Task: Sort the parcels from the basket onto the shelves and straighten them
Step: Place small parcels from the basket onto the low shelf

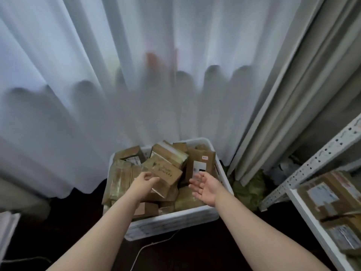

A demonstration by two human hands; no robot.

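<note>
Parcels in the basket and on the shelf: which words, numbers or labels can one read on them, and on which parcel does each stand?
No text here can be read for certain.
On the top box: dark handwriting, too blurred to read.
On the upright parcel: a white label and a small sticker, print too small.
On the shelf parcels: pale labels, blurred.
</note>
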